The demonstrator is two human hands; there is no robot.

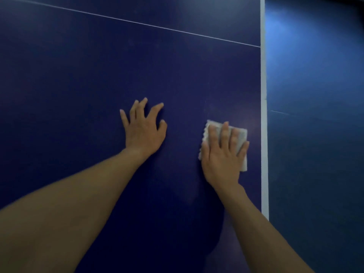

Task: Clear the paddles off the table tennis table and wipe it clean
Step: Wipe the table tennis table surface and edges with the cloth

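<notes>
Only the person's two arms are shown, and nothing is worn on them. The long, slim left forearm (78,194) is seen bare from the lower left edge of the view up to the wrist. The right forearm (262,223) is seen bare from the lower right edge. The left hand (144,133) and right hand (221,160) are bare too. Five slender fingers (224,133) can be counted on each. The nails are too blurred to be described.

Left hand (144,128) on table (78,85); right hand (222,154) on cloth (241,140), near table's right edge.
</notes>
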